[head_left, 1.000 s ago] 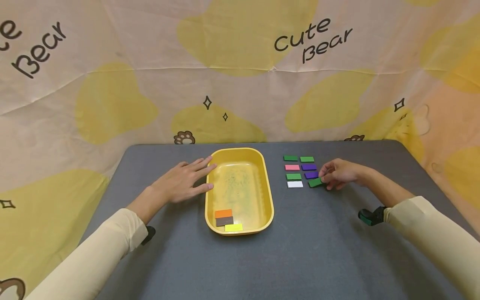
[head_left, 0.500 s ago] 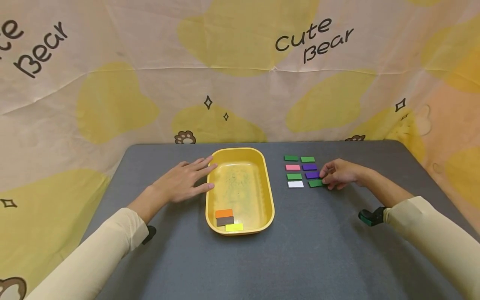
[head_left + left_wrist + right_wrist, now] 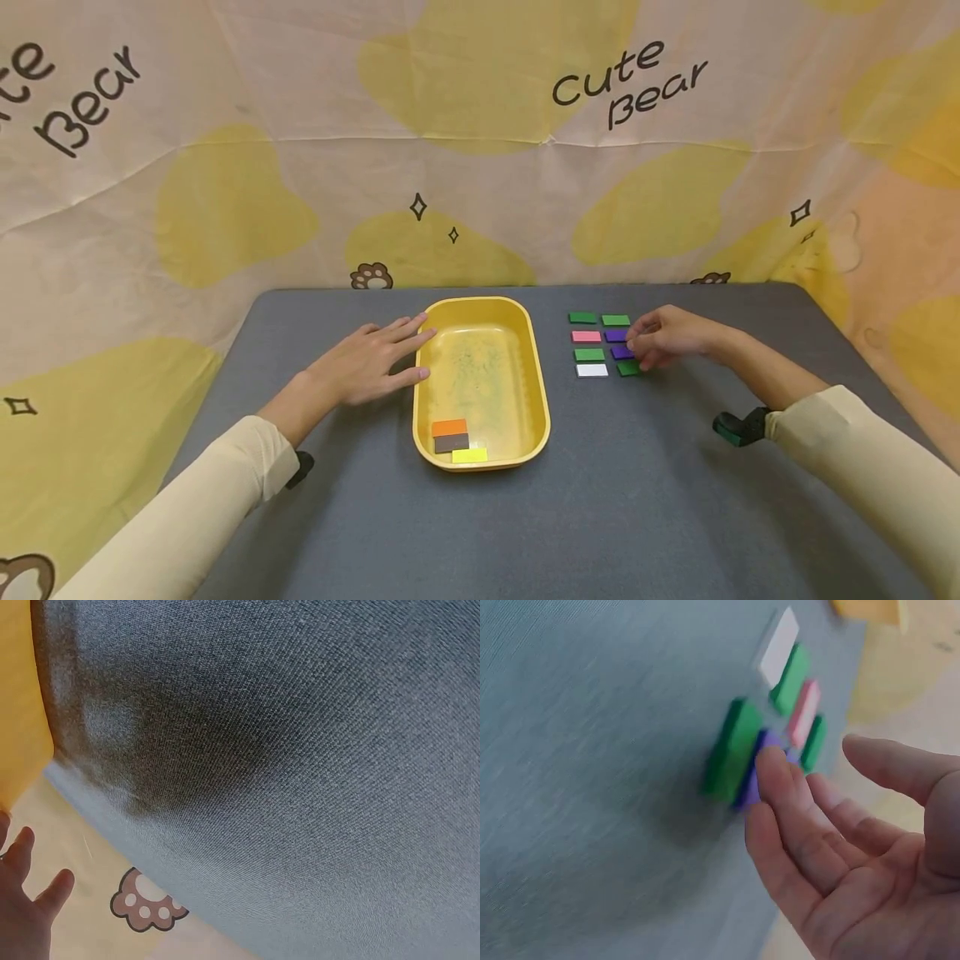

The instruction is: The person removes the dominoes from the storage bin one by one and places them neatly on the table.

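My left hand [image 3: 371,364] is at the left rim of the yellow tray [image 3: 537,375], fingers spread; whether they touch it I cannot tell. My right hand [image 3: 677,333] is over the right column of small flat blocks, holding nothing. In the right wrist view its thumb stands apart from the loosely bent fingers. Its fingertips partly cover a purple block [image 3: 621,352], another purple block [image 3: 614,336] and a dark green block [image 3: 733,750]. Beside these lie a white block [image 3: 592,371], a green block [image 3: 588,355] and a pink block [image 3: 586,337].
At the back of the two columns lie a dark green block [image 3: 582,318] and a lighter green block [image 3: 616,320]. Inside the tray are an orange block [image 3: 449,427], a dark grey block [image 3: 452,442] and a yellow block [image 3: 469,456]. A patterned cloth [image 3: 480,183] hangs behind the grey table [image 3: 480,533].
The dark green block, tilted in my right fingers at first, now lies flat at the column's near end. My right hand has let go and shifted left over the purple blocks. My left hand stays put.
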`<state>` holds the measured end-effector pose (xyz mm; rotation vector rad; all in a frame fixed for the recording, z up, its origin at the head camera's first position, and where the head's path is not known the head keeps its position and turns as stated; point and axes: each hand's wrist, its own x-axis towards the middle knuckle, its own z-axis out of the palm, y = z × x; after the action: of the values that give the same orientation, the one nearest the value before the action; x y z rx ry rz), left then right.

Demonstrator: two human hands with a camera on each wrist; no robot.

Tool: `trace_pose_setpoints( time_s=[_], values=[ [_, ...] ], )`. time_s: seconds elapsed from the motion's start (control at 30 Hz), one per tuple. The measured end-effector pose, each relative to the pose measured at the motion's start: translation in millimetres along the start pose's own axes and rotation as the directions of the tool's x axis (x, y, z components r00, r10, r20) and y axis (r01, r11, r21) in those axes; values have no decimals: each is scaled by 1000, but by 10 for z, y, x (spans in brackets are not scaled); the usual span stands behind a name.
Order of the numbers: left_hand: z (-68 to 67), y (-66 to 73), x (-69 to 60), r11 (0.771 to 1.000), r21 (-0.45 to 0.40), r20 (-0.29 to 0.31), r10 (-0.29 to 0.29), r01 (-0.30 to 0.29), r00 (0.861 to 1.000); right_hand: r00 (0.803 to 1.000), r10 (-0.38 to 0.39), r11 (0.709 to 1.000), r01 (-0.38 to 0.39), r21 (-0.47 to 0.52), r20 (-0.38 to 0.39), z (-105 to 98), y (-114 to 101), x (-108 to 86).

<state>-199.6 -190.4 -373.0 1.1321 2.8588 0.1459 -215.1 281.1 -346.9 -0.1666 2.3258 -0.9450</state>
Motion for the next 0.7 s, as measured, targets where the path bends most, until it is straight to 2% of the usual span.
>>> trace_pose_setpoints(
  time_s=[0.4,0.57,0.7],
  values=[
    [-3,-9,12,1000,0,7,1,-1,1000,985,-151,985,143,94,82,142,-624,-17],
    [-5,-12,6,1000,-3,7,-2,2,1000,967,-211,970,189,153,144,288,-844,28],
    [2,-10,1,1000,-3,5,0,0,1000,947,-229,957,176,232,224,457,-999,67]
  ],
)
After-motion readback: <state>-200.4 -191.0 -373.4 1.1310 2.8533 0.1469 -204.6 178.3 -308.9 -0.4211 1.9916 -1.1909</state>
